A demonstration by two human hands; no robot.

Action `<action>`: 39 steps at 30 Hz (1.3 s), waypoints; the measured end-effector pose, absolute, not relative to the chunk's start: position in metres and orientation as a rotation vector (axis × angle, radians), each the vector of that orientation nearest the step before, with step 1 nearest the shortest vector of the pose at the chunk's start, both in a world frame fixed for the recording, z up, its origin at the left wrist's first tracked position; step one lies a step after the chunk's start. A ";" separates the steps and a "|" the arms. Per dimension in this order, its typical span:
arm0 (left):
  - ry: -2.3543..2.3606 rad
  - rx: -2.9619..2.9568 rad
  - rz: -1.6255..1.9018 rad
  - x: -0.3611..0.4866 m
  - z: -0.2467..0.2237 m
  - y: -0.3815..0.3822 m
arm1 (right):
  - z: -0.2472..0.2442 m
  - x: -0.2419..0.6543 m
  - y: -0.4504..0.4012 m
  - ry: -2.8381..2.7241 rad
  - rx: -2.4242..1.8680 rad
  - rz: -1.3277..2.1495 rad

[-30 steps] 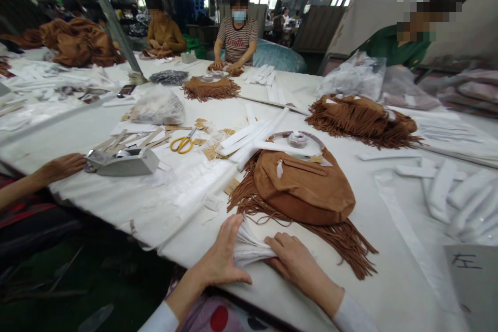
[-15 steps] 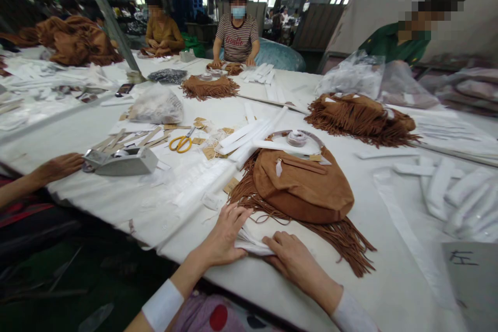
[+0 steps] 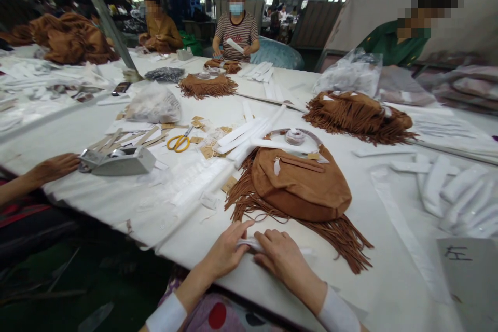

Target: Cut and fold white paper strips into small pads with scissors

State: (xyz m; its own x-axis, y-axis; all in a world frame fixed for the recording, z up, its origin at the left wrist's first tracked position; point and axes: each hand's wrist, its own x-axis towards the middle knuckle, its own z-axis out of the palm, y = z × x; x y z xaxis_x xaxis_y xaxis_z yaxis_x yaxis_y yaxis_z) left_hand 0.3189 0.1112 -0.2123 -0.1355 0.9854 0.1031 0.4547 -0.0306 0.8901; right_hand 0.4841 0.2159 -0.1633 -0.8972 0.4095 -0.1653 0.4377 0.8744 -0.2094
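Close to the table's near edge, a folded strip of thin white paper lies between my hands. My left hand pinches its left end between thumb and fingers. From the other side, my right hand curls over the strip with its fingers pressed on it. Just beyond lies a brown suede bag with long fringes fanning out left and right. On the bag are a zip with a wrapped white pull and a small tan tag. Its strap curves behind it, with a wrapped coil inside the curve.
To the left are a grey tape dispenser, with another person's hand beside it, and yellow-handled scissors. Folded white strips lie at right, near a marked grey card. More fringed bags lie farther back, where co-workers stand.
The white paper between my hands has become a narrower, flatter strip. My hands have come closer together and slightly lower. Across the table, a co-worker has lifted a white strip.
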 end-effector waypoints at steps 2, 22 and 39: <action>1.684 1.402 1.263 0.323 -0.216 0.107 | -0.170 0.481 0.214 2.937 0.688 -0.362; 1.678 0.411 1.870 0.367 -0.234 0.120 | -0.183 0.484 0.217 3.003 0.628 -0.330; 1.962 1.649 1.095 0.348 -0.221 0.115 | -0.205 0.489 0.223 3.098 0.545 -0.209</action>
